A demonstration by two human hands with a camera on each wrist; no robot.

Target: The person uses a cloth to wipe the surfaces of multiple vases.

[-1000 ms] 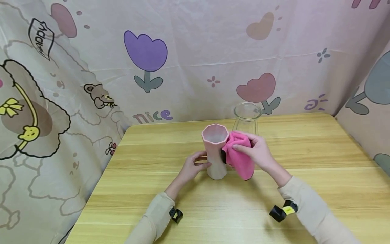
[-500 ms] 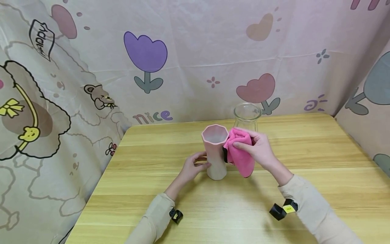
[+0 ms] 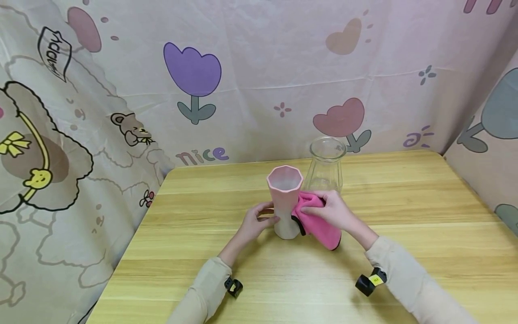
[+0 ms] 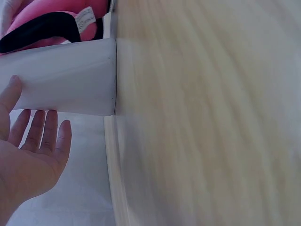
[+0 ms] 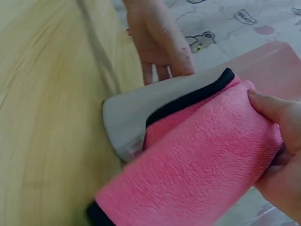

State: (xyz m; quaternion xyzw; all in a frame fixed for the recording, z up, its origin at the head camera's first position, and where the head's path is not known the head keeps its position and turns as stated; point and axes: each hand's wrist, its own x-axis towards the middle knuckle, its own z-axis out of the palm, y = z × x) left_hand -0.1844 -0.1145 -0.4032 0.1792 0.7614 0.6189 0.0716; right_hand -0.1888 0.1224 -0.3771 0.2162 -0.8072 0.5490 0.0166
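Note:
A tall faceted vase [image 3: 284, 200], pink at the rim and whitish below, stands upright on the table. My left hand [image 3: 254, 221] holds it low on its left side, thumb in front and fingers behind; the left wrist view shows the thumb and fingertips touching its wall. Against the vase's right side lies a pink cloth [image 5: 197, 155] with black edging. My right hand [image 3: 329, 209] pinches this cloth between thumb and fingers, and a loose flap hangs down toward the table. The cloth hides part of the vase's lower right side.
Just behind my right hand stands a clear glass vase [image 3: 325, 168], its lower part hidden. The wooden table [image 3: 194, 193] ends at a patterned curtain [image 3: 259, 81] at the back. Wrist cameras sit on both sleeves.
My right hand has slid the pink cloth down along the vase's right side, from near the rim to its lower half. More of the glass vase shows. The left hand has stayed put.

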